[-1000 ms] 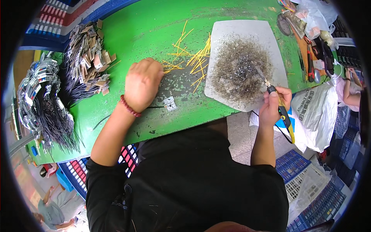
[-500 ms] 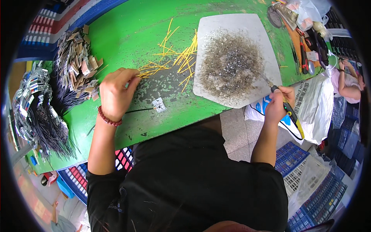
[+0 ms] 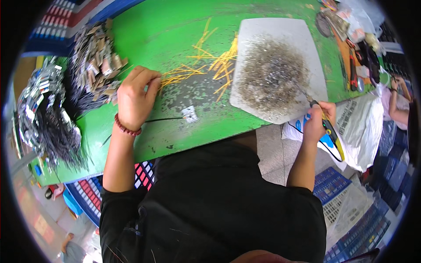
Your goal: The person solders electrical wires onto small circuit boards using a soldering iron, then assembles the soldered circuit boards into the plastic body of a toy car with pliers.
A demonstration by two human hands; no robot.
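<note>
**Ann:** What is the big thing on the green table (image 3: 144, 26)?

**Ben:** A pale board (image 3: 272, 25). It has a dark heap of tiny bits (image 3: 272, 74) on it.

**Ann:** Where is the right hand (image 3: 319, 120)?

**Ben:** Just off the board's near right corner. Its fingers are wrapped around a yellow and black soldering iron (image 3: 331, 133). The thin metal tip points in over the board, at the right side of the heap. I can't tell if it touches the bits.

**Ann:** And the left hand (image 3: 139, 92)?

**Ben:** Well to the left of the board. It wears a red bead bracelet (image 3: 127, 126). Its fingers curl, and the thumb is near the pointer finger, right by the ends of some thin yellow sticks (image 3: 226, 59). I can't tell if it pinches one.

**Ann:** Where do those sticks lie?

**Ben:** In messy bunches to the left of the board. Some are right by its edge.

**Ann:** What's that little square?

**Ben:** A small white circuit board (image 3: 190, 115), left of the pale board's near end. A black wire (image 3: 164, 119) goes from it, away from the pale board, toward the left wrist.

**Ann:** Anything farther off?

**Ben:** Two big bundles of dark wires (image 3: 52, 142), far left of the board.
</note>
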